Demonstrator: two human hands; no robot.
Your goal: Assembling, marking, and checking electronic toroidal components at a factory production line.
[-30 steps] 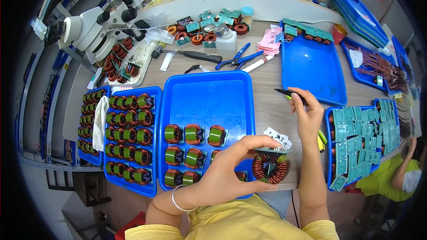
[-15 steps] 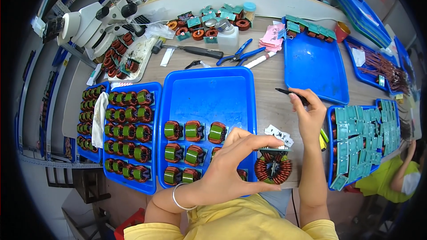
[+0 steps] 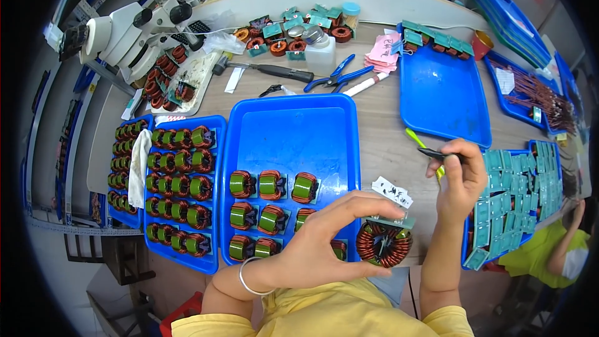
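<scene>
My left hand point(image 3: 318, 240) pinches a ring-shaped copper coil point(image 3: 384, 246) on a small green circuit board, thumb below and fingers on the board at the top. It is held over the front edge of the table. To its right, my right hand point(image 3: 460, 181) is raised and closed on a slim black pointed tool point(image 3: 430, 153), tip to the left. A slender yellow-green tool point(image 3: 413, 136) also runs up from the same fingers; its lower part is partly hidden. A white paper slip point(image 3: 392, 191) with small dark bits lies between the hands.
Coils stand in rows in the blue tray point(image 3: 293, 105) ahead and another blue tray point(image 3: 219, 122) at left. Green boards fill a tray point(image 3: 467, 246) at right. Pliers point(image 3: 340, 78), a hammer-like tool point(image 3: 284, 73), a bottle point(image 3: 320, 56) and a microscope point(image 3: 118, 31) stand farther back.
My right hand has moved right and down, and the yellow-green tool now shows upright in its fingers beside the black one. The coil in my left hand has barely shifted.
</scene>
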